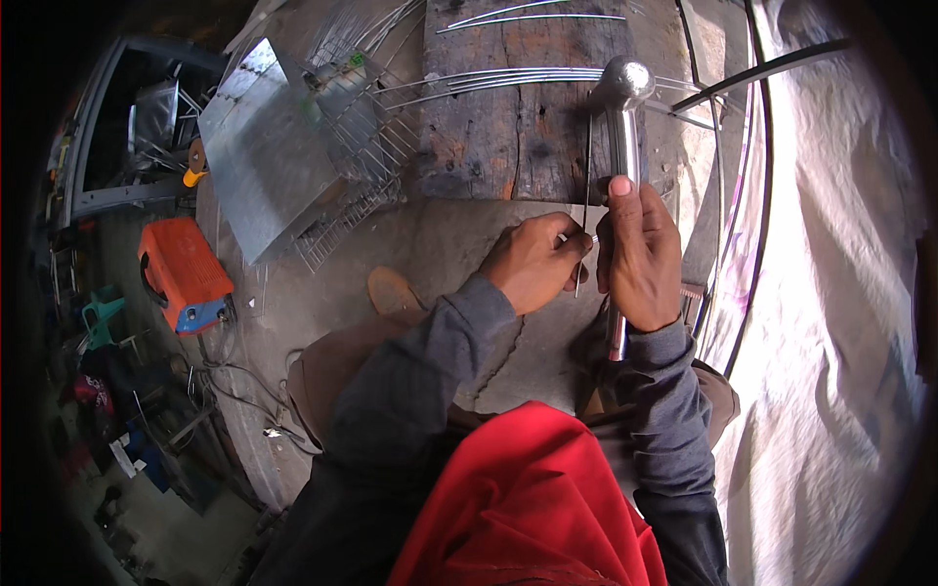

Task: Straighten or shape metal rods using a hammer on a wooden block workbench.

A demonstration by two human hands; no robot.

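Observation:
My right hand (640, 254) is wrapped round a shiny metal hammer (623, 142), its thumb lying along the shaft. The rounded hammer head points away from me, and the handle's lower end shows below my palm. Close beside it, my left hand (539, 259) pinches a thin metal rod (588, 161) that stands nearly lengthwise, next to the hammer shaft. The fingertips of both hands almost meet at the rod; whether they touch is hard to see. Beyond the hands lies a scarred wooden block (474, 146) with several thin metal rods (518, 81) across it.
At the left stands a bent sheet-metal piece (259, 146) beside wire grids (376, 146). An orange and blue machine (186, 273) with cables sits further left. White cloth (821, 342) hangs or lies along the right, with a dark bar (762, 73) reaching in above it.

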